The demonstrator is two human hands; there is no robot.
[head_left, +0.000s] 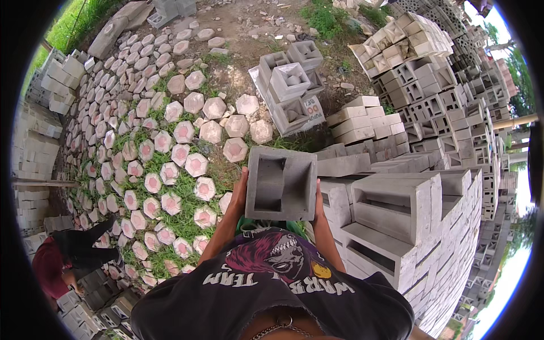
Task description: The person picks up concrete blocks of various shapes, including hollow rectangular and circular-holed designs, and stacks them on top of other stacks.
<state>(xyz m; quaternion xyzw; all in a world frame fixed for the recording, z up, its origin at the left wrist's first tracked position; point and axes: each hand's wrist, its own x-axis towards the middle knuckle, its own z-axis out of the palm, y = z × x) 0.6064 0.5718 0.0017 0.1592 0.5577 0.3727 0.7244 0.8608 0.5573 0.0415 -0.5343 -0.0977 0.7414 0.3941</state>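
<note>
A grey concrete hollow block [284, 184] is held up in front of my body, its two cavities facing up toward me. My left hand [242, 186] grips its left side, and my right hand [319, 198] presses against the right side. Most of the fingers are hidden behind or under the block. Just to the right of my right hand rises a large stack of concrete blocks [422, 226]. Beyond the held block, a smaller group of hollow blocks [290, 82] stands on the ground.
Hexagonal pavers [182, 131] with grass between them cover the ground ahead and left. More block stacks line the right [430, 90] and the left edge [34, 153]. Another person [62, 258] bends over blocks at lower left.
</note>
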